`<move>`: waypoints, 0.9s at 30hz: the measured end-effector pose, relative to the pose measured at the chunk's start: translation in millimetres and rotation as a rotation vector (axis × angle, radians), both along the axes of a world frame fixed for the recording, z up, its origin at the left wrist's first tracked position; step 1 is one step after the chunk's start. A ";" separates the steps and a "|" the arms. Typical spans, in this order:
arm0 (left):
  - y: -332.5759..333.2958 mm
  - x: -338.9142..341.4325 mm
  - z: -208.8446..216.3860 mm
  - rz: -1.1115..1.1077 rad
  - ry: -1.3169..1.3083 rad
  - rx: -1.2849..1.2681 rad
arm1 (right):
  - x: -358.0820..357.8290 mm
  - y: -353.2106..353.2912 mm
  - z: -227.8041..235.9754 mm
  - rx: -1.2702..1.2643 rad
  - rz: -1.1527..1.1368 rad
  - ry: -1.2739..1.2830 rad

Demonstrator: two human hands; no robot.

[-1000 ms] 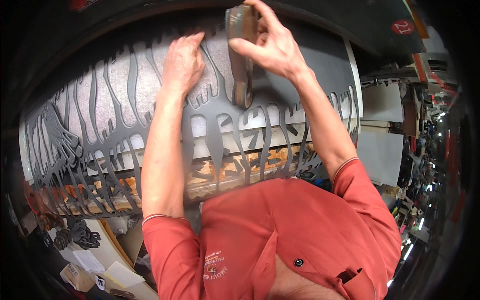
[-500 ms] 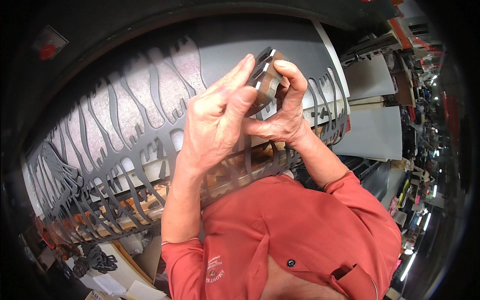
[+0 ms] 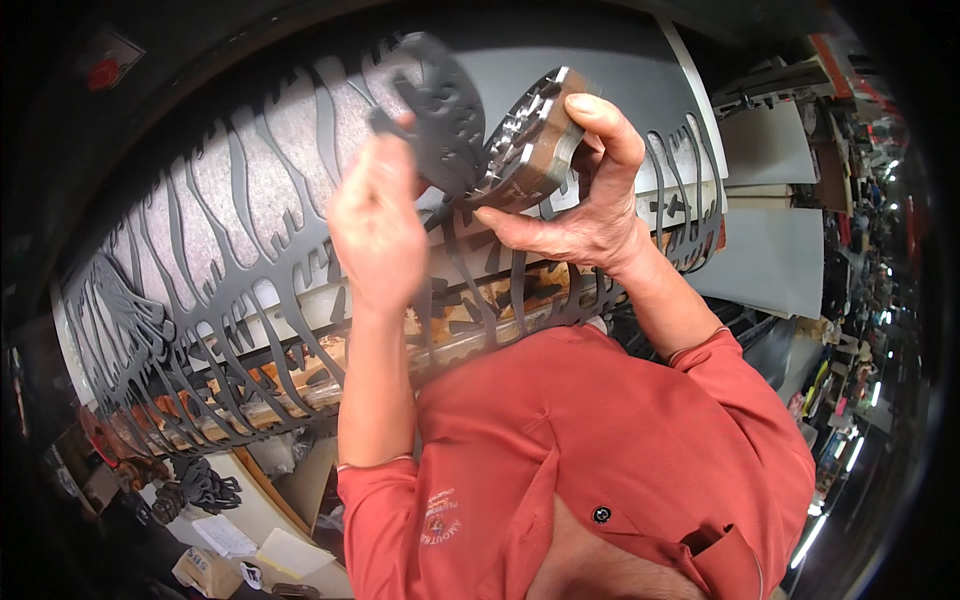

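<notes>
My right hand (image 3: 592,222) grips a thick cutting die (image 3: 540,165) by its outer side, thumb below and fingers on top. Bright metal blade edges show along the die's face, with a brown and grey body behind. My left hand (image 3: 376,220), blurred by motion, holds a dark grey sole-shaped piece (image 3: 445,115) with notches cut in it. The piece is tilted away from the die, and their lower ends meet or nearly meet. Beneath both hands lies a dark grey sheet (image 3: 265,278) with rows of sole-shaped cutouts, leaving thin strips.
An uncut part of the sheet (image 3: 615,75) lies at the far side, on a pale board (image 3: 690,75). Dark machine housing (image 3: 250,35) spans the top. Light grey panels (image 3: 765,260) stand at the right. Papers (image 3: 225,537) and dark scraps (image 3: 205,485) lie at lower left.
My left hand has moved left, drawing the sole-shaped piece away from the die. The die's bladed face now shows, while my right hand still holds it slightly farther right.
</notes>
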State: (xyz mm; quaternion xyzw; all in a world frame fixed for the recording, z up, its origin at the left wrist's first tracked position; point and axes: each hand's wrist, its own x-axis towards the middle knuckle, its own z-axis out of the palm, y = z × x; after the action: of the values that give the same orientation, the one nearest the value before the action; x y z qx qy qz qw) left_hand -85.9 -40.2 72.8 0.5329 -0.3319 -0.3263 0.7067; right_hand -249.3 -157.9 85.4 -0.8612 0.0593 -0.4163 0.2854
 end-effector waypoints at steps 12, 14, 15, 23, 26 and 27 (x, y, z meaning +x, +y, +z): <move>43.3 143.4 -32.8 0.285 0.114 -0.043 | -25.3 8.4 -17.7 -0.015 -0.142 -0.033; 62.7 182.5 -29.3 0.498 -0.079 0.093 | -29.7 8.3 -20.8 -0.061 -0.190 -0.002; 72.7 204.1 -27.2 0.621 -0.188 0.152 | -31.0 9.0 -22.2 -0.067 -0.234 0.015; 169.5 370.6 -59.6 1.125 -1.065 0.895 | -22.9 14.0 -19.8 0.187 -0.047 -0.027; 183.8 392.9 -93.4 1.109 -1.365 1.075 | -15.6 9.2 -4.6 0.201 0.028 0.039; 187.1 398.6 -97.6 1.060 -1.332 1.056 | -13.7 4.6 3.9 0.193 0.039 0.063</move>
State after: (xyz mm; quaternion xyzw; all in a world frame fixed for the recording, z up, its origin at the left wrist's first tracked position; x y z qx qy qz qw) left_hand 312.7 146.9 -24.8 0.9317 -0.1923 0.2901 0.1041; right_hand -263.0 -153.3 89.3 -0.8433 0.0914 -0.3758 0.3732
